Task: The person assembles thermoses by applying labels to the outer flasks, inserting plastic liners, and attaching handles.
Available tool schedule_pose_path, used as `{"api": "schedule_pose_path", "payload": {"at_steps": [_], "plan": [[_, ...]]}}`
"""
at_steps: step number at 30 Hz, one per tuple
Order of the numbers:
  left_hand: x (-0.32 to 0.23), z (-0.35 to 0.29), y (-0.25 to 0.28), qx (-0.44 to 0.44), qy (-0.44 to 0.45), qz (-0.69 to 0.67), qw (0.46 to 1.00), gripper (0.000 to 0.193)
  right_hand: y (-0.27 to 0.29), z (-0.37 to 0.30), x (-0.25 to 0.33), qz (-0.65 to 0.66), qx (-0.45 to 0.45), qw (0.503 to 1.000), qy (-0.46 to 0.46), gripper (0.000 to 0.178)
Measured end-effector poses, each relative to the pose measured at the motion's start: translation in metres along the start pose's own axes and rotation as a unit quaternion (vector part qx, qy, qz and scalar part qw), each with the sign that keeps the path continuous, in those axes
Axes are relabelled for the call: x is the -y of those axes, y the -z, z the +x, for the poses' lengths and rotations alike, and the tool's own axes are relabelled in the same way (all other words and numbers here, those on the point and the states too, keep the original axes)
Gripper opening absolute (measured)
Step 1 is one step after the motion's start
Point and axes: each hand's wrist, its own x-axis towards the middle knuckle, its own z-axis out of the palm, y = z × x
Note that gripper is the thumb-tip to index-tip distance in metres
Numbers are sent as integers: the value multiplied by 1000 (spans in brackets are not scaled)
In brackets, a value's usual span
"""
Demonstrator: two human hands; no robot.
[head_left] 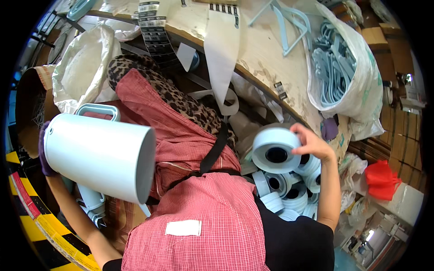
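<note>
My left hand point(46, 152), in a purple glove, supports a large pale blue jug point(97, 153) at its left end. The jug lies tilted on its side, its wide end toward the right and its looped handle point(98, 111) on the far side. Bare, my right hand point(312, 142) grips the edge of a round pale blue lid point(276, 165) with a dark hole in its middle. Below it several similar round lids point(291, 203) are heaped together at my right side. Another pale blue jug point(91, 198) is partly hidden beneath the held one.
A worktable point(266, 67) runs along the far side, with pale blue handle pieces point(285, 27) and a label roll point(156, 27) on it. A white sack point(366, 81) of curved parts stands at the right. An open white bag point(81, 72) and striped barrier point(36, 217) are at left.
</note>
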Motion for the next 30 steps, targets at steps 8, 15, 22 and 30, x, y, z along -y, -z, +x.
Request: {"api": "schedule_pose_path", "payload": {"at_steps": [8,15,22,30], "plan": [[59,-74,-160,-133,-12,-118,984,41,-99,63,157,52,-258,816,515,88],[48,-83,-238,-153,-153,293,931,29,-151,88,170,-247,-358,527,730,78],[86,-88,-246,-261,-165,212,927,32,-149,110,159,-205,-274,583,737,68],[7,-94,-233,-304,-174,237,906,45,-142,102,224,65,-21,786,615,101]]}}
